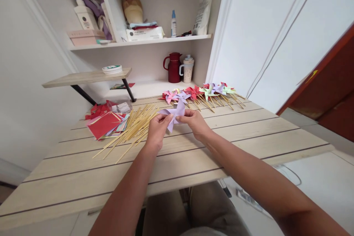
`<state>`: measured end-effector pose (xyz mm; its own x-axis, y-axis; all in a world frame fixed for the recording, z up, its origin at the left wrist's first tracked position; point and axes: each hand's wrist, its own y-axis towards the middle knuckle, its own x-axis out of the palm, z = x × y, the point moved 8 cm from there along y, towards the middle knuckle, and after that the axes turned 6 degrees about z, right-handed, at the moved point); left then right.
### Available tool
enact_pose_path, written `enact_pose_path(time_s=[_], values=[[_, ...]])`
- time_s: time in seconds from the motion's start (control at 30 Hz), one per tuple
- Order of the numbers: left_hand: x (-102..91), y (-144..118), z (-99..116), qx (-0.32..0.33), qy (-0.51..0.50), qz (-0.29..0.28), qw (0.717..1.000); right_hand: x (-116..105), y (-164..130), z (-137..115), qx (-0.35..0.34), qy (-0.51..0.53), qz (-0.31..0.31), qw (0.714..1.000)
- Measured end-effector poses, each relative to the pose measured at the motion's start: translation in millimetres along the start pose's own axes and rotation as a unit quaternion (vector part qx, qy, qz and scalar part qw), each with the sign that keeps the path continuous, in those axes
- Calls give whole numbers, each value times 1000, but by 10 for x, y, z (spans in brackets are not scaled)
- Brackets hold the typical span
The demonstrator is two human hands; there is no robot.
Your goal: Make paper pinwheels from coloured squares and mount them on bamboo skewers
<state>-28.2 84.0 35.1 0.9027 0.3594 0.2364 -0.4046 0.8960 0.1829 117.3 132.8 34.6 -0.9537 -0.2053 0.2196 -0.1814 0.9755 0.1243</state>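
A lilac paper pinwheel (175,113) is held up above the table between my two hands, its folded blades spread. My left hand (158,128) pinches it at the lower left with thumb and fingers. On the right side, my right hand (194,121) grips a blade between thumb and forefinger. No stick shows on this pinwheel. To the left of my hands lies a loose heap of thin wooden sticks (138,125). Beyond my hands, finished-looking pinwheels on sticks (206,92) lie in a row, in red, pink, lilac and pale green.
Coloured paper sheets (104,124) are stacked at the left beside red wrapping (98,110) and a clear packet (121,107). A small raised shelf (88,77) stands behind them. At the back are a red jug (174,68) and a cream tumbler (187,69).
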Motion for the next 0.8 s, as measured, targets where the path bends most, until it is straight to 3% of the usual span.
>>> enact_pose_path(time_s=[0.17, 0.5, 0.8], values=[[2, 3, -38, -20, -30, -1, 999, -56, 35, 8, 1, 23, 21, 1000], [40, -47, -18, -21, 18, -28, 999, 8, -13, -16, -11, 13, 3, 1000], [-16, -22, -61, -8, 29, 15, 999, 21, -12, -4, -19, 1, 4, 1000]])
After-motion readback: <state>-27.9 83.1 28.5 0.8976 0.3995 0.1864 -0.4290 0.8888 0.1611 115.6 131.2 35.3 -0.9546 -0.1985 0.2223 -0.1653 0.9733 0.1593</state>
